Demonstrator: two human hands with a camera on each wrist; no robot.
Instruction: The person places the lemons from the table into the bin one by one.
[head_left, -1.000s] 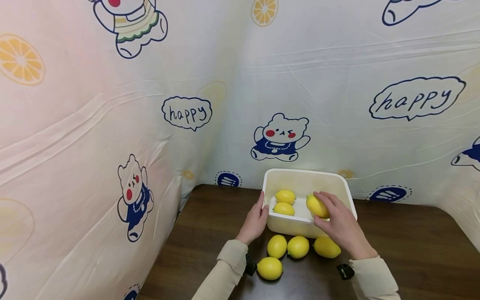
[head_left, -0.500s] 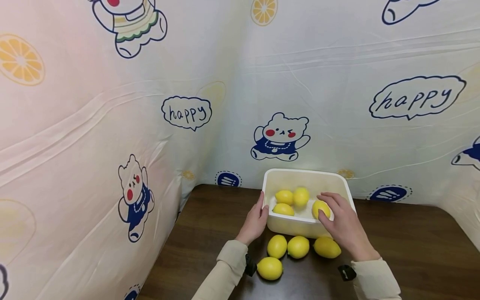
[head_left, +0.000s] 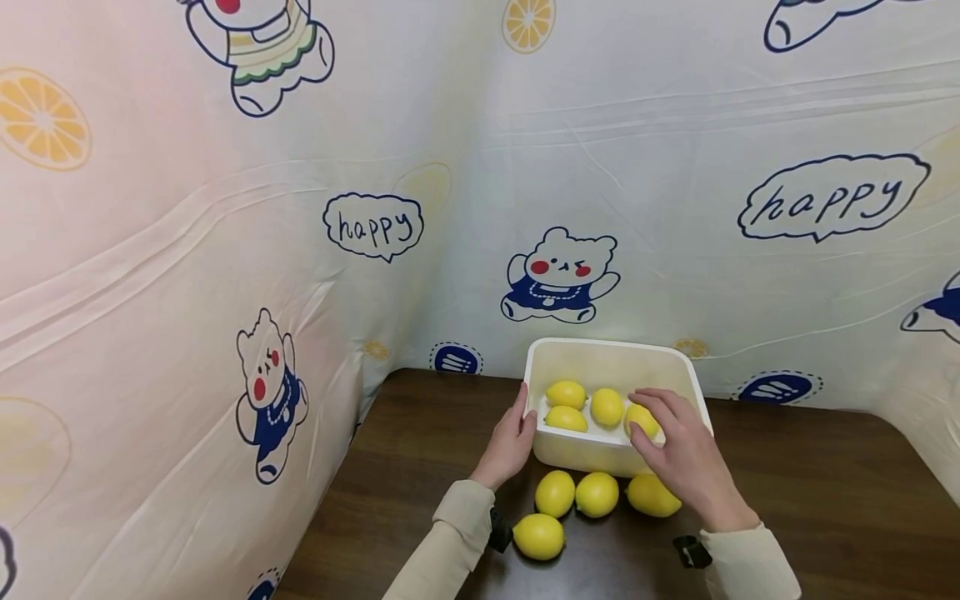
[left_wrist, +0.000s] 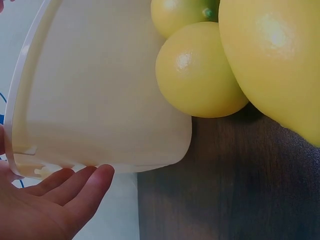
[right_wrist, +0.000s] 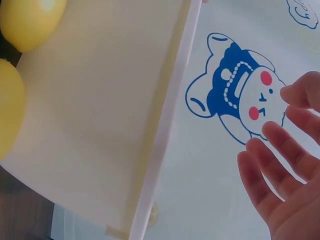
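The left hand (head_left: 510, 442) holds the near left corner of a white plastic box (head_left: 622, 457), thumb at the rim and fingers along the outer side wall. Several yellow lemons lie inside: two at the left, one lemon (head_left: 607, 407) in the middle and another lemon (head_left: 642, 422) at the right. Over that last one is the right hand (head_left: 686, 454), its fingers spread and loosely bent, partly hiding the fruit. In the right wrist view the right hand (left_wrist: 65, 205) does not appear, but its own palm (right_wrist: 295, 200) shows with nothing between the fingers.
Several more lemons rest on the dark wooden table (head_left: 420, 450) before the box: one lemon (head_left: 555, 494) at left, a middle lemon (head_left: 597, 495), a right lemon (head_left: 653, 496), and one nearer lemon (head_left: 539, 537). A printed cloth (head_left: 465, 267) hangs behind.
The right hand has let go of a lemon in the box and its fingers have loosened. The middle lemon has rolled slightly toward the front. The left hand stays put.
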